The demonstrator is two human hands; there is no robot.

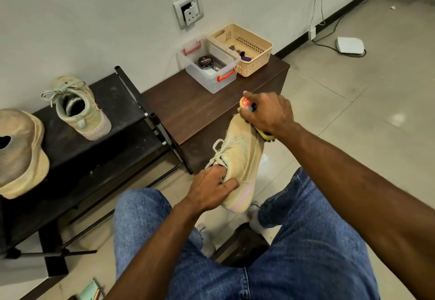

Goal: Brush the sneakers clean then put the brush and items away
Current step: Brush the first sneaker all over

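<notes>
A tan sneaker (242, 158) with pale laces is held in the air above my knees, toe pointing away. My left hand (209, 190) grips it at the collar, fingers tucked into the opening. My right hand (268, 112) grips a yellow brush (247, 103) with a red label and presses its dark bristles against the toe. The matching sneaker (81, 109) stands on the black shoe rack (113, 116) to the left.
A dark wooden bench (200, 109) against the wall carries a clear plastic box (211, 69) with red latches, holding a polish tin, and a beige basket (244, 47). A tan hat (21, 153) lies on the rack at far left. Cables and a white device lie on the tiled floor at right.
</notes>
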